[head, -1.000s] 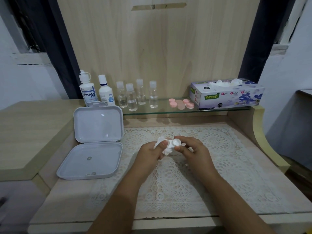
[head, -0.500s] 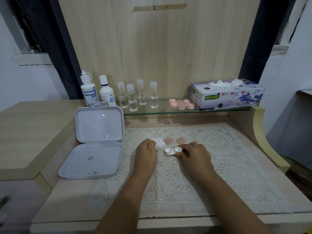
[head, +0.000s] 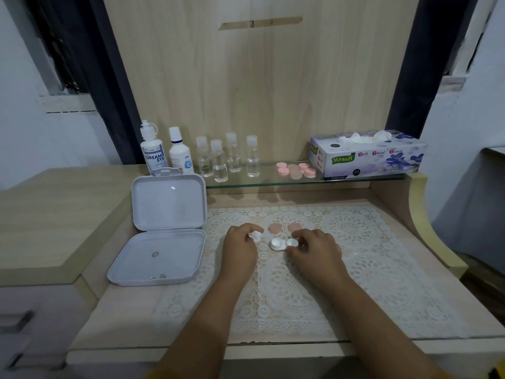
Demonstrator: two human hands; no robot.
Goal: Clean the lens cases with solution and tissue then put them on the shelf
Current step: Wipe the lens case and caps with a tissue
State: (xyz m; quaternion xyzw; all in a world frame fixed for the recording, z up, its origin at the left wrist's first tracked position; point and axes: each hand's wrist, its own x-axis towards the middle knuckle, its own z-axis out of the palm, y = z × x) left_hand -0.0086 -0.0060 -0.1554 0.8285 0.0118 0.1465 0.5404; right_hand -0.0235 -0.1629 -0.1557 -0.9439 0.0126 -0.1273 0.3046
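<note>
A white double lens case [head: 282,244] lies on the lace mat [head: 369,269] between my hands. My right hand [head: 314,248] pinches its right cup, fingers curled. My left hand [head: 240,246] holds a crumpled white tissue [head: 257,236] just left of the case. Two pink caps [head: 274,228] [head: 295,227] lie on the mat behind the case. Another pink lens case [head: 296,170] sits on the glass shelf [head: 273,181]. Solution bottles [head: 153,151] [head: 179,151] stand at the shelf's left end.
An open white plastic box [head: 164,236] sits left of the mat, its lid up. Several small clear bottles [head: 226,158] line the shelf. A tissue box [head: 366,154] stands at the shelf's right end. A curved wooden side [head: 426,228] borders the desk at right.
Both hands came down from holding the case and tissue in the air to the mat. The case now lies on the mat, and the two pink caps have come into sight.
</note>
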